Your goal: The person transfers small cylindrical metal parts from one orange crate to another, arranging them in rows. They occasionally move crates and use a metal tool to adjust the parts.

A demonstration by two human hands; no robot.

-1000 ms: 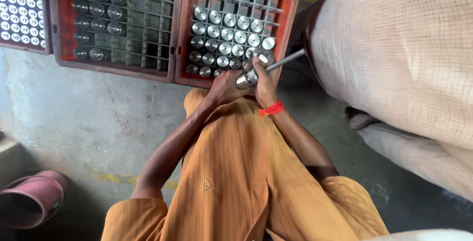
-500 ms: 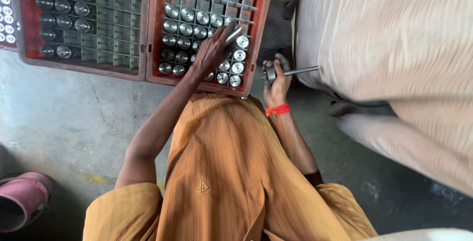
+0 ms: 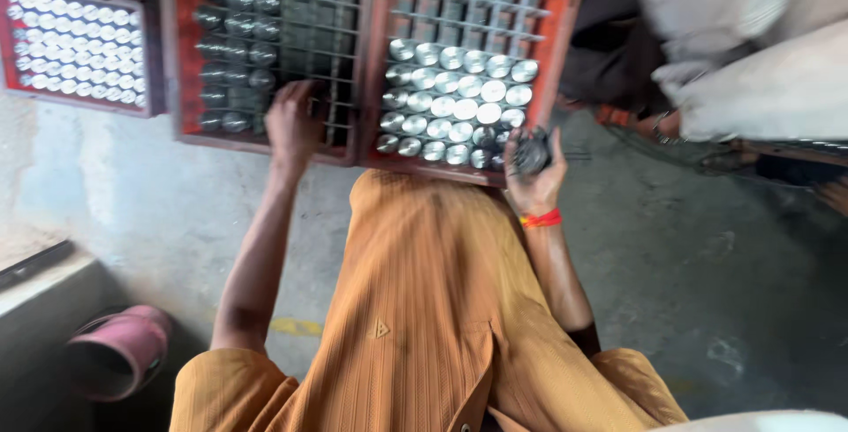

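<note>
Two red gridded crates lie on the floor in front of me. The right crate (image 3: pixel 558 61) has several shiny metal cylinders (image 3: pixel 459 105) standing in its near rows. The left crate (image 3: pixel 181 61) holds darker cylinders (image 3: pixel 231 21) along its left side. My left hand (image 3: pixel 291 123) lies on the near edge of the left crate, fingers on the grid; whether it grips anything is hidden. My right hand (image 3: pixel 534 176), with a red band at the wrist, is curled around a blurred round metal part (image 3: pixel 530 151) beside the right crate's near corner.
A third red tray (image 3: pixel 152 52) packed with small shiny cylinders lies at far left. A pink basin (image 3: pixel 115 352) sits on the floor at lower left beside a grey ledge (image 3: pixel 35 282). Pale full sacks (image 3: pixel 751 52) fill the upper right.
My left hand has left the right crate and moved to the near edge of the left crate. My right hand has stayed by the right crate's corner, still holding metal. The view has shifted right.
</note>
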